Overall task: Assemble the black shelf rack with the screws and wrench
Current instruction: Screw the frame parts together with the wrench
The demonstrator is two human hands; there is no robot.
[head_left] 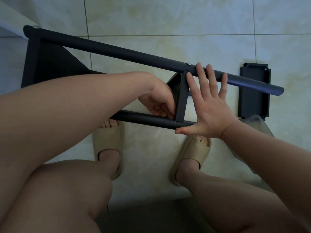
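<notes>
Two shelves on, one loose: roughly halfway, at a guess

Lying on its side on tiled floor: black shelf rack, part-built. Far pole and near pole bridged by end shelf and middle shelf. Third shelf flat on floor by the pole ends, unfitted. Right hand spread wide, fingers flat on far pole, thumb touching near pole; looks like bracing. Left hand curled onto middle shelf's edge at near-pole joint; any wrench or screw inside hidden. On far pole: mid screw and corner screw, both in. Probably left: near-pole joint, third shelf. No wrench in view.
</notes>
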